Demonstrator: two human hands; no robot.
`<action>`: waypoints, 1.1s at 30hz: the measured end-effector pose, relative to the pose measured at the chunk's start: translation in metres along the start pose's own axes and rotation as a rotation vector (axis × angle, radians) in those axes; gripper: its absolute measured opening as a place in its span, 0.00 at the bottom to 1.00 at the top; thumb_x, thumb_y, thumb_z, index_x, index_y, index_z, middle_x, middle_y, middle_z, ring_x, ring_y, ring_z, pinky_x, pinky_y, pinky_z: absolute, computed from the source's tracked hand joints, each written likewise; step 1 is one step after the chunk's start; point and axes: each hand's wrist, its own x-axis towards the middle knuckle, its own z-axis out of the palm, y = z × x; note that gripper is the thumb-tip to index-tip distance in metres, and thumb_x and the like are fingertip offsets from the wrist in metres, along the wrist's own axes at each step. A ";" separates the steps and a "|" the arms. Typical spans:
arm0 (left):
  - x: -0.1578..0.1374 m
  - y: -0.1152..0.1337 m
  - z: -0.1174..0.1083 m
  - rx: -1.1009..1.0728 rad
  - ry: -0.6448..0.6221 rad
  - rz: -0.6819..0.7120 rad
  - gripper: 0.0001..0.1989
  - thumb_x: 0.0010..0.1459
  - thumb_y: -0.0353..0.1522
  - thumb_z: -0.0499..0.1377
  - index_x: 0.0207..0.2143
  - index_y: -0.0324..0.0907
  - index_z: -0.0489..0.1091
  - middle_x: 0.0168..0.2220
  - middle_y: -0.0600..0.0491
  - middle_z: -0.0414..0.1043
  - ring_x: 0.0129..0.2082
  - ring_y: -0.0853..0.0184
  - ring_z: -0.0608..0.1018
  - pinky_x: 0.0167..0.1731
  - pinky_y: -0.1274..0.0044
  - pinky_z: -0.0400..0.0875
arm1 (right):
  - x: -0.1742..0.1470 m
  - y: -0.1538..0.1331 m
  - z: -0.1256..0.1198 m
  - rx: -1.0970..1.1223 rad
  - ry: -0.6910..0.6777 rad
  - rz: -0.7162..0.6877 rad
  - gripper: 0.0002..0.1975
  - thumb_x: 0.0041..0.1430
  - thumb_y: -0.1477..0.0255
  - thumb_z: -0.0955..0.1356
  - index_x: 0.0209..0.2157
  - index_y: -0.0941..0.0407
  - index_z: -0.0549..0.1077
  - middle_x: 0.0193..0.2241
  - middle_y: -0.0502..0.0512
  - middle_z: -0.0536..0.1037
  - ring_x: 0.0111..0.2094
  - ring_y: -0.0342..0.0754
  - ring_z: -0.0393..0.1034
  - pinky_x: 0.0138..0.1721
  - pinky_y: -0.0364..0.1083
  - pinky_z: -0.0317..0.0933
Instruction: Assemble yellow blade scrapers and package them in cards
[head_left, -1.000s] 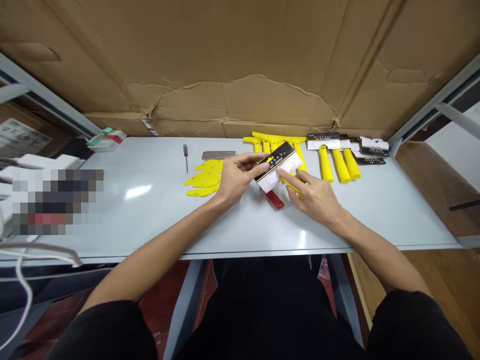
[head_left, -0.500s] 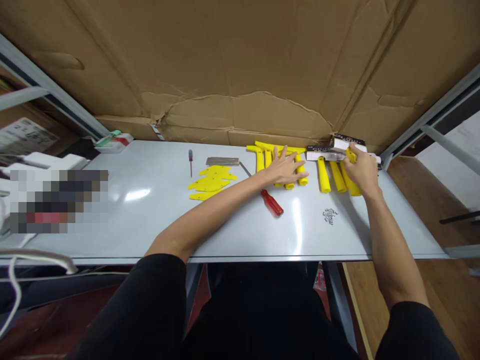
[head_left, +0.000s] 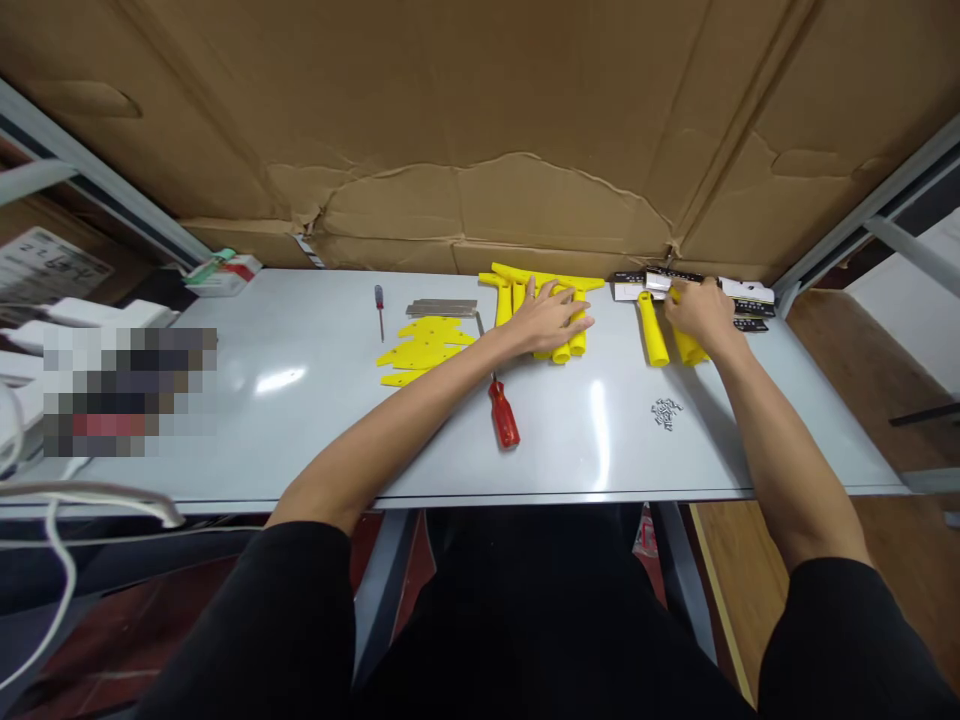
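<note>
My left hand point(head_left: 546, 322) lies with fingers spread over a cluster of yellow T-shaped handles point(head_left: 504, 303) near the back of the table. Farther right, my right hand point(head_left: 703, 315) is closed around a yellow scraper handle point(head_left: 688, 348), its top hidden by the fingers. Beside it lies another yellow handle point(head_left: 654, 335), its head end against black-and-white printed sleeves point(head_left: 628, 287). A large red-handled screwdriver point(head_left: 505, 415) lies below my left wrist, its shaft partly covered by my forearm.
Flat yellow plates point(head_left: 427, 345) overlap left of my left forearm, with thin metal strips point(head_left: 441, 308) behind them. A small screwdriver point(head_left: 379, 312) lies farther left. Small screws point(head_left: 665, 413) form a pile at right. A cardboard wall point(head_left: 465, 215) closes off the back.
The cluster of yellow handles under my left hand has shifted left and closer together. The red screwdriver has swung round and moved left. My right hand has drawn its handle leftward.
</note>
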 end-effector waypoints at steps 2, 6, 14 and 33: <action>-0.005 -0.003 -0.005 -0.006 0.056 0.011 0.29 0.76 0.47 0.44 0.67 0.45 0.68 0.72 0.43 0.61 0.75 0.43 0.54 0.73 0.44 0.42 | 0.003 -0.002 -0.001 -0.005 -0.023 -0.018 0.28 0.68 0.59 0.60 0.62 0.59 0.72 0.53 0.76 0.70 0.53 0.63 0.69 0.55 0.61 0.64; -0.029 -0.014 -0.016 0.005 0.226 0.068 0.23 0.74 0.43 0.50 0.62 0.42 0.73 0.65 0.42 0.69 0.69 0.50 0.63 0.69 0.55 0.61 | 0.005 -0.011 0.008 0.005 -0.054 -0.060 0.31 0.65 0.60 0.63 0.65 0.61 0.69 0.56 0.78 0.66 0.54 0.66 0.68 0.55 0.64 0.65; -0.090 -0.029 -0.009 0.042 0.362 0.101 0.16 0.73 0.38 0.53 0.46 0.43 0.79 0.54 0.46 0.77 0.59 0.52 0.70 0.61 0.59 0.70 | -0.011 -0.022 0.024 0.036 0.097 -0.136 0.34 0.72 0.61 0.55 0.72 0.67 0.59 0.58 0.82 0.61 0.62 0.75 0.59 0.55 0.71 0.64; -0.135 -0.101 -0.077 0.241 0.219 -0.538 0.09 0.67 0.39 0.61 0.44 0.49 0.80 0.38 0.50 0.81 0.41 0.56 0.78 0.41 0.63 0.69 | -0.040 -0.030 0.014 0.146 0.163 -0.486 0.37 0.73 0.47 0.50 0.74 0.49 0.57 0.76 0.59 0.48 0.78 0.62 0.40 0.77 0.68 0.40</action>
